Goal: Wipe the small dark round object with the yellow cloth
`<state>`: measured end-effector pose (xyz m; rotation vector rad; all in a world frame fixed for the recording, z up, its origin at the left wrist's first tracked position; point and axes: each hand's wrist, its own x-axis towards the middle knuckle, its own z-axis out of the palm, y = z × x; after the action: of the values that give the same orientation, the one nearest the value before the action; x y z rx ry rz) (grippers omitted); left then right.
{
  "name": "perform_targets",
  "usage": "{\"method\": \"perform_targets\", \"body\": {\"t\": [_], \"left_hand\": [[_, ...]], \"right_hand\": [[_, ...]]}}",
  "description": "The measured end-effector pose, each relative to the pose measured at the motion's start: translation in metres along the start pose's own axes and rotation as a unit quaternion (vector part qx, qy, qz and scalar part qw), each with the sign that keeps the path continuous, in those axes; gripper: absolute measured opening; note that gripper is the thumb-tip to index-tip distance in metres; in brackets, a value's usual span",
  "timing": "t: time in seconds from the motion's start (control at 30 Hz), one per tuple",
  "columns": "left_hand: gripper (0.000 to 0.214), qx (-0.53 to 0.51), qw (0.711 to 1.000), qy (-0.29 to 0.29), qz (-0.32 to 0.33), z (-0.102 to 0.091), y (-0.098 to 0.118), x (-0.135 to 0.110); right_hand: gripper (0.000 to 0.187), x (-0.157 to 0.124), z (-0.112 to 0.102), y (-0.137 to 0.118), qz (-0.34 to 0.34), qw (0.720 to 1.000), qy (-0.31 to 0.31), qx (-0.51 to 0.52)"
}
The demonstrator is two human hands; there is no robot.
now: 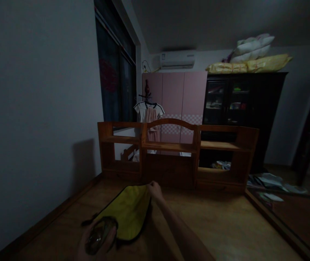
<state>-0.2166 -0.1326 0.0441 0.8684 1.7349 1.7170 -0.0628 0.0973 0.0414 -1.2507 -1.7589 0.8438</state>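
Observation:
A yellow cloth (129,208) with a dark edging is stretched above the wooden surface (215,221), and a dark loop or tab shows at its left end. My right hand (155,190) pinches the far right corner of the cloth. At the lower left, my left hand (82,246) is wrapped round a shiny, see-through round glass container (99,235) that overlaps the near left part of the cloth. The dim light hides what kind of container it is. Whether the left fingers also grip the cloth cannot be made out.
A low wooden shelf unit (168,146) borders the far side of the surface. The wall (43,119) rises on the left, and a raised wooden edge (274,224) runs along the right. Papers (269,180) lie beyond that edge. Pink and dark cabinets stand behind.

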Motion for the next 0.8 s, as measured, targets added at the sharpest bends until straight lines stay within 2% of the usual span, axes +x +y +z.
{"method": "perform_targets", "body": {"t": [0.1, 0.2, 0.27, 0.33, 0.37, 0.47, 0.53, 0.6, 0.7, 0.77, 0.8], "left_hand": [[0.071, 0.021, 1.0, 0.02, 0.006, 0.011, 0.003, -0.004], [0.072, 0.044, 0.998, 0.036, 0.03, 0.032, 0.008, -0.004], [0.074, 0.046, 0.994, 0.031, 0.09, 0.053, 0.014, -0.002], [0.076, 0.064, 0.981, 0.069, 0.167, 0.081, 0.023, 0.0], [0.074, 0.076, 0.972, 0.065, 0.214, 0.097, 0.029, 0.001], [0.068, 0.109, 0.936, -0.028, 0.335, 0.146, 0.044, 0.001], [0.067, 0.122, 0.914, -0.076, 0.379, 0.179, 0.047, -0.002], [0.072, 0.143, 0.893, -0.151, 0.399, 0.209, 0.04, -0.005], [0.077, 0.194, 0.864, -0.228, 0.405, 0.244, 0.016, -0.008], [0.08, 0.205, 0.852, -0.256, 0.408, 0.257, -0.001, -0.009], [0.079, 0.201, 0.852, -0.256, 0.41, 0.261, -0.009, -0.008]], "right_hand": [[0.037, 0.0, -0.062, 0.01, -0.003, 0.994, 0.055, 0.096], [0.043, -0.019, -0.132, 0.022, -0.03, 0.98, 0.099, 0.169], [0.041, -0.036, -0.179, 0.028, -0.048, 0.972, 0.122, 0.193], [0.037, -0.053, -0.222, 0.029, -0.068, 0.959, 0.147, 0.231], [0.037, -0.061, -0.242, 0.027, -0.068, 0.953, 0.163, 0.247], [0.036, -0.078, -0.29, 0.011, -0.082, 0.953, 0.166, 0.242], [0.031, -0.083, -0.307, -0.005, -0.098, 0.959, 0.161, 0.209], [0.029, -0.083, -0.311, -0.019, -0.113, 0.966, 0.14, 0.186], [0.031, -0.079, -0.29, -0.019, -0.113, 0.972, 0.084, 0.19], [0.032, -0.076, -0.267, -0.001, -0.113, 0.973, 0.046, 0.196], [0.031, -0.075, -0.254, 0.012, -0.112, 0.972, 0.05, 0.201]]}}
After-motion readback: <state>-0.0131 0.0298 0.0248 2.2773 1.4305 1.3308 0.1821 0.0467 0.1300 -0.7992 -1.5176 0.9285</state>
